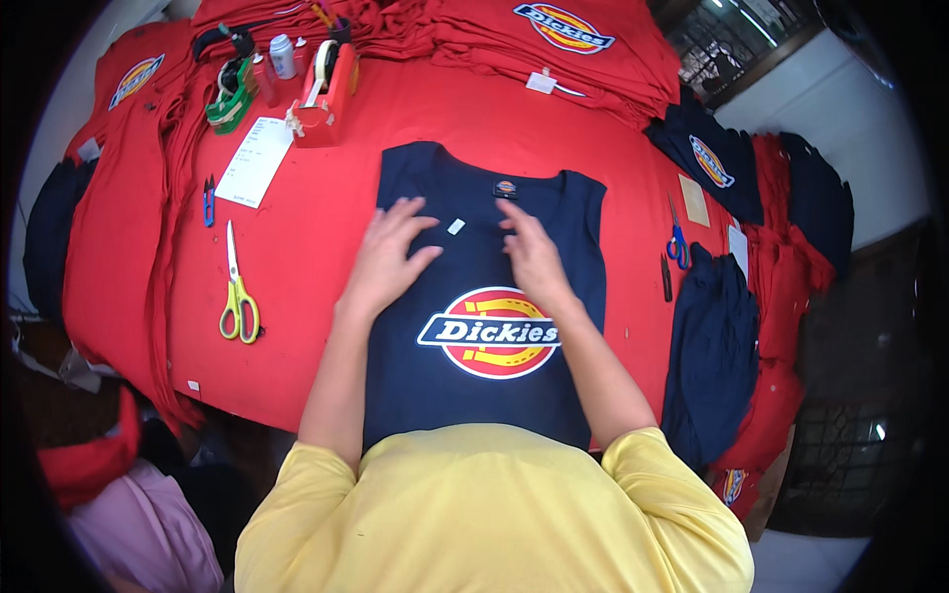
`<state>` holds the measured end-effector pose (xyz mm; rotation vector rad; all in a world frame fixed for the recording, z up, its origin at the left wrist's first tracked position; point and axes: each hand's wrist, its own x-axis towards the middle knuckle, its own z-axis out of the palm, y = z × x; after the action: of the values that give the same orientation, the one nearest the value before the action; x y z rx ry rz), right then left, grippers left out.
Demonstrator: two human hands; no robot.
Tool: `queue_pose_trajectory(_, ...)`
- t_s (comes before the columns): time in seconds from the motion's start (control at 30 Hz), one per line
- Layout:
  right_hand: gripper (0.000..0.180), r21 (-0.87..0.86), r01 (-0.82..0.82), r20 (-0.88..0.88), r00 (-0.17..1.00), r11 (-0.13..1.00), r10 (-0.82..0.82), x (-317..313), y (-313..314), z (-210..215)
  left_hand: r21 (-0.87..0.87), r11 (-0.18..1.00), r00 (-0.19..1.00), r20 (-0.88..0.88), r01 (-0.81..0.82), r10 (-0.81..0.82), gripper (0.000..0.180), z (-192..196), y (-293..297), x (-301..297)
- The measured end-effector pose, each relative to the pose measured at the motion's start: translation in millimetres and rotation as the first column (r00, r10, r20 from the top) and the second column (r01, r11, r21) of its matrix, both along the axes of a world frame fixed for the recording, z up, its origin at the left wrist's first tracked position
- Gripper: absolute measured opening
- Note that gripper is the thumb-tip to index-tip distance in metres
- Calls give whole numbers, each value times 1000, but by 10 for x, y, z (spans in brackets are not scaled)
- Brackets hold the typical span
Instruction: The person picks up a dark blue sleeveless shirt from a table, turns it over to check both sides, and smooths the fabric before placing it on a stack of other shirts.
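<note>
A navy shirt (474,400) lies flat before me, its neckline away from me and a printed red, yellow and white emblem on its front. Over its upper left part is my left hand (390,255), open with the fingers apart. My right hand (535,259) is open too, its fingertips just below the neck label (505,188). Neither hand holds anything; whether they touch the cloth, I cannot tell. Between them a small white sticker (456,226) lies on the shirt.
Red cloth (316,217) covers the table. To the left are yellow-handled scissors (238,306), blue thread snips (209,202), a paper slip (255,163) and a red tape dispenser (321,114). Blue-handled scissors (677,242) and a navy garment pile (712,366) lie right; red shirts (474,35) are stacked behind.
</note>
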<state>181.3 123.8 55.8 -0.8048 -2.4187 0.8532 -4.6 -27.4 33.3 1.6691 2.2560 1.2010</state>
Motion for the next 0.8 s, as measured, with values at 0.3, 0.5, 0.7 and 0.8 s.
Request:
queue_pose_trajectory(0.3, 28, -285, 508, 366, 842, 813, -397, 2667, -413, -61, -531, 836, 876, 330, -137, 353, 24, 206, -1835, 322)
queue_pose_trajectory(0.5, 29, -205, 551, -17, 825, 809, -565, 2168, -562, -443, -155, 906, 866, 269, -393, 422, 25, -38, -1417, 707)
queue_pose_trajectory(0.7, 25, -21, 612, 174, 781, 791, -600, 1932, -145, -94, 48, 908, 908, 81, -416, 411, 15, -39, -1014, 531)
queue_pose_trajectory(0.8, 27, 9, 653, 58, 756, 757, -652, 1908, -187, -26, 120, 896, 894, 207, -427, 398, 8, 243, -937, 802)
